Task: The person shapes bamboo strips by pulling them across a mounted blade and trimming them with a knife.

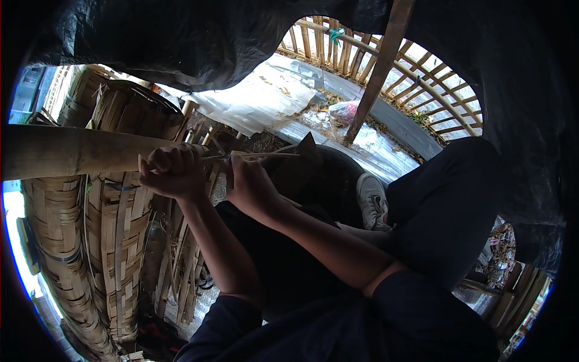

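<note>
My left hand (175,172) is closed in a fist beside the end of a thick bamboo pole, with its thumb sticking out to the left. A thin pale bamboo strip (274,155) runs between my hands and pokes out to the right past my right hand (248,184). The right fingers are pinched together around the strip, close to the left fist. A small bluish spot shows at the right fingertips, too small to make out. Most of what lies inside the left fist is hidden.
The bamboo pole (72,152) enters from the left. Tall woven bamboo baskets (117,241) stand below and behind it. A dark round container (338,160) sits near my shoe (372,202). Beyond are a slanting wooden post (381,69), a slatted bamboo fence (416,75) and dark sheeting (151,36) overhead.
</note>
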`<act>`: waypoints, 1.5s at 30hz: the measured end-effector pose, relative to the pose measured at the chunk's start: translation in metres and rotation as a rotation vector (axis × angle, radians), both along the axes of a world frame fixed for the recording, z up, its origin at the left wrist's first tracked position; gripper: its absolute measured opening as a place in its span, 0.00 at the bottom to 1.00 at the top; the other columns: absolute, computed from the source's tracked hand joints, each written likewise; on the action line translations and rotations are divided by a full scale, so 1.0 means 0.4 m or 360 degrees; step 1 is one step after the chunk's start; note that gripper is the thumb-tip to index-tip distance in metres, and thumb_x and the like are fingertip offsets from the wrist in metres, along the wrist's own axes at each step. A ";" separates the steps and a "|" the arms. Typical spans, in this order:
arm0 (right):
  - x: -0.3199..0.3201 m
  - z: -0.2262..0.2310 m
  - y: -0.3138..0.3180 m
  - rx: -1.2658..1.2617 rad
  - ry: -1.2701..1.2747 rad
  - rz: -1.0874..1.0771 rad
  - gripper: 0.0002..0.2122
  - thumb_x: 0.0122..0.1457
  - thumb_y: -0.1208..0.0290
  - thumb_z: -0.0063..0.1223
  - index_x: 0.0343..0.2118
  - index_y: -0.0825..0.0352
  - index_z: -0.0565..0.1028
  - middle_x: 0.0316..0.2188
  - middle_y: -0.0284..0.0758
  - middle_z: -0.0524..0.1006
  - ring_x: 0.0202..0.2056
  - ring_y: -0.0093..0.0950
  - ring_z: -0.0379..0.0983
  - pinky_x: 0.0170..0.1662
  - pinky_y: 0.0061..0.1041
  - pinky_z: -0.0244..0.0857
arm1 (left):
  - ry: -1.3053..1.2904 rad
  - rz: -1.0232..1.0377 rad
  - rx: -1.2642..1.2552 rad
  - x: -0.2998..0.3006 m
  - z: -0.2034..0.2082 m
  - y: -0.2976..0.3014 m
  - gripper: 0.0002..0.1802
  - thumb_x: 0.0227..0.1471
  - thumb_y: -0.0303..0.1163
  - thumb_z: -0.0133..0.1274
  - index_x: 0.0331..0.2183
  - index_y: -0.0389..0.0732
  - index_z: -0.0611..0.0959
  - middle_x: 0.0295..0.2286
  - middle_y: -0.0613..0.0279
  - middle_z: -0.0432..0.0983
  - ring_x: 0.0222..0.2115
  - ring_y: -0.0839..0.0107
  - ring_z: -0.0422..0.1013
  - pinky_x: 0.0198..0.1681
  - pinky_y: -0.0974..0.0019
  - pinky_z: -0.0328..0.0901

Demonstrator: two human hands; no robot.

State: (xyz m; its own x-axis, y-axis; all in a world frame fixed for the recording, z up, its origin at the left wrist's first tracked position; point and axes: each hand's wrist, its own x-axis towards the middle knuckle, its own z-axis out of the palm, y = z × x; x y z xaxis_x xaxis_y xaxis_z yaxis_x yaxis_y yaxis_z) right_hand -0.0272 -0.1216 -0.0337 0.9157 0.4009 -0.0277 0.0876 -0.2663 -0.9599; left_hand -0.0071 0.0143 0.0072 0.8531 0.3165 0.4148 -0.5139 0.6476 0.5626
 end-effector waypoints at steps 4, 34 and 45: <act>0.059 -0.233 -0.080 -0.0280 0.0135 -0.0226 0.13 0.60 0.71 0.37 0.27 0.76 0.69 0.21 0.55 0.73 0.28 0.51 0.72 0.32 0.45 0.66 | 0.0039 0.0067 -0.0016 0.021 -0.005 -0.024 0.26 0.56 0.48 0.27 0.10 0.49 0.53 0.06 0.72 0.42 0.07 0.80 0.34 0.09 0.73 0.35; 0.050 -0.208 -0.035 -0.0222 0.0055 -0.0122 0.15 0.60 0.70 0.37 0.22 0.76 0.70 0.18 0.57 0.72 0.27 0.52 0.72 0.30 0.46 0.66 | 0.0039 0.0066 0.0046 0.020 -0.005 -0.003 0.27 0.55 0.50 0.29 0.10 0.48 0.55 0.05 0.72 0.42 0.07 0.80 0.35 0.09 0.73 0.35; 0.073 -0.355 -0.110 -0.0399 -0.0043 -0.0214 0.10 0.59 0.74 0.39 0.25 0.75 0.68 0.18 0.55 0.72 0.25 0.50 0.73 0.28 0.46 0.66 | 0.0114 0.0155 -0.0032 0.035 -0.010 -0.012 0.27 0.55 0.50 0.29 0.10 0.49 0.55 0.06 0.72 0.41 0.08 0.80 0.35 0.10 0.72 0.34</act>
